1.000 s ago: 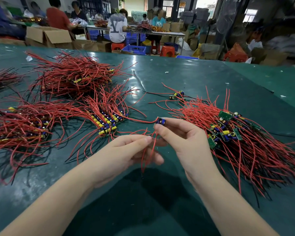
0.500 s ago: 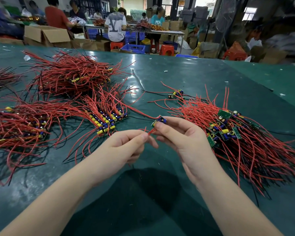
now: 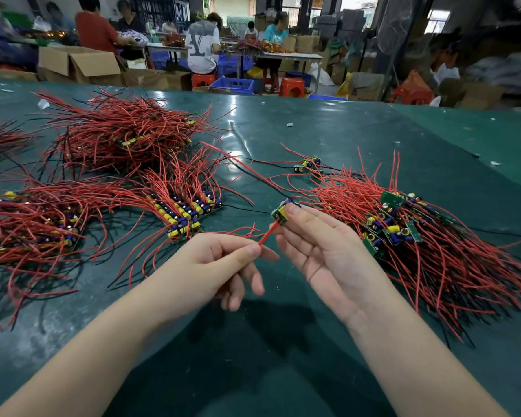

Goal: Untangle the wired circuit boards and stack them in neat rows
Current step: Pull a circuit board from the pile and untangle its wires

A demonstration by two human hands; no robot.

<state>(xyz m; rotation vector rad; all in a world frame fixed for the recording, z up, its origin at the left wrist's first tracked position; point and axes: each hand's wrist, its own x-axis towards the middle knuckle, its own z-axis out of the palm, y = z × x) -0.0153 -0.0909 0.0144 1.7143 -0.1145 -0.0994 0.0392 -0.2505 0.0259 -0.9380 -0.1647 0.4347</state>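
My right hand (image 3: 316, 245) pinches a small green circuit board (image 3: 281, 212) at its fingertips, just above the green table. Red wires run from that board down to my left hand (image 3: 223, 263), which pinches them between thumb and forefinger. A neat row of boards (image 3: 184, 215) with yellow and blue capacitors lies left of my hands, wires fanning away. To the right sits a tangled heap of boards and red wires (image 3: 403, 233). Two loose boards (image 3: 309, 164) lie beyond it.
More piles of wired boards lie at far left (image 3: 33, 227) and back left (image 3: 124, 136). The green table (image 3: 343, 130) stretches to a far edge. Beyond it are cardboard boxes (image 3: 79, 64), blue crates, red stools and seated people at other tables.
My right hand turned the board so its green edge faces me and raised it slightly. My left hand slid along the red wires, now drawn taut and short between both hands.
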